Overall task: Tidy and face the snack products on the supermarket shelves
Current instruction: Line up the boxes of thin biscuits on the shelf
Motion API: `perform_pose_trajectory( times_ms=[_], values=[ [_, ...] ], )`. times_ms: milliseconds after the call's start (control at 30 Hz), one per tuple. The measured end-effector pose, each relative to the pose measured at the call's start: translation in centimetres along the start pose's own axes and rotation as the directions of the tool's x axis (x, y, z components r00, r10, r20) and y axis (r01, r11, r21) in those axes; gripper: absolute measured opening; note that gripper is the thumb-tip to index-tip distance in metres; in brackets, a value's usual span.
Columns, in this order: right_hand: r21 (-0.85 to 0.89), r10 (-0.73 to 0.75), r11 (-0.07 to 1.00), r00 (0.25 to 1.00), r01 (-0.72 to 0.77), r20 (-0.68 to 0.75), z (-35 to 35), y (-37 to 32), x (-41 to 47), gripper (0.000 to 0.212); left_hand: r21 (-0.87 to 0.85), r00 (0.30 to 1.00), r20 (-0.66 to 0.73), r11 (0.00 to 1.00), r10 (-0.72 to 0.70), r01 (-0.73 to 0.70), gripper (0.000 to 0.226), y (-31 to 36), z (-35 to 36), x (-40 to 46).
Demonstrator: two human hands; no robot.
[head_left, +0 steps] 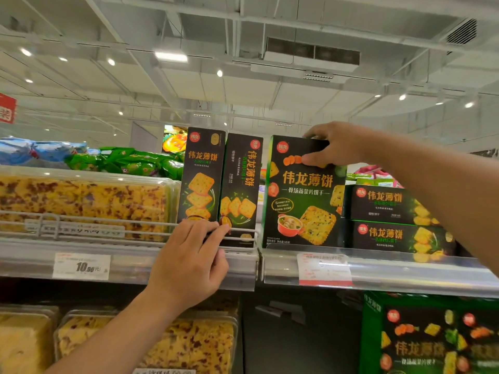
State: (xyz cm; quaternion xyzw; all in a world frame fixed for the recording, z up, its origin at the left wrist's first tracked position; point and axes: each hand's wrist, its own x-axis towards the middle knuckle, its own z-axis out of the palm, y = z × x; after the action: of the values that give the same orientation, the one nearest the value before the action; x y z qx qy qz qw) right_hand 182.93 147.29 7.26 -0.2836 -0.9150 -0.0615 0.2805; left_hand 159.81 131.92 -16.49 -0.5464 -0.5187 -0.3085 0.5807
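Note:
On the top shelf stand black cracker boxes with orange lettering. My right hand (333,145) grips the top edge of a wide upright box (302,201), thumb on its front and fingers over the top. Two narrow upright boxes stand left of it, one facing front (201,168) and one turned slightly (241,179). My left hand (189,261) rests at the shelf's wire rail (108,225), fingers curled against the base of the narrow boxes. Two flat boxes (386,220) lie stacked on the right.
Clear tubs of yellow cake (81,201) fill the shelf's left side and the shelf below. Green and blue bags (129,163) lie behind them. Price tags (81,265) hang on the shelf edge. A large green-black carton (432,338) sits at lower right.

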Motion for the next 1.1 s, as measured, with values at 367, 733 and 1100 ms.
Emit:
perform_pose_trajectory(
  times_ms=[367, 733, 1100],
  values=[
    [-0.151, -0.213, 0.971, 0.958, 0.186, -0.193, -2.9, -0.8, -7.2, 0.081, 0.071, 0.989, 0.074, 0.990, -0.131, 0.125, 0.042, 2.6, -0.2, 1.5],
    [0.181, -0.127, 0.966, 0.947, 0.186, -0.294, -2.2, 0.2, -18.8, 0.087, -0.055, 0.998, 0.031, 0.997, 0.057, -0.055, 0.025, 6.6, -0.9, 3.8],
    [0.044, -0.243, 0.966, 0.952, 0.255, -0.187, 12.2, 3.2, -23.7, 0.080, 0.104, 0.942, 0.336, 0.993, 0.013, -0.051, 0.035, 8.4, 1.7, 3.5]
  ],
)
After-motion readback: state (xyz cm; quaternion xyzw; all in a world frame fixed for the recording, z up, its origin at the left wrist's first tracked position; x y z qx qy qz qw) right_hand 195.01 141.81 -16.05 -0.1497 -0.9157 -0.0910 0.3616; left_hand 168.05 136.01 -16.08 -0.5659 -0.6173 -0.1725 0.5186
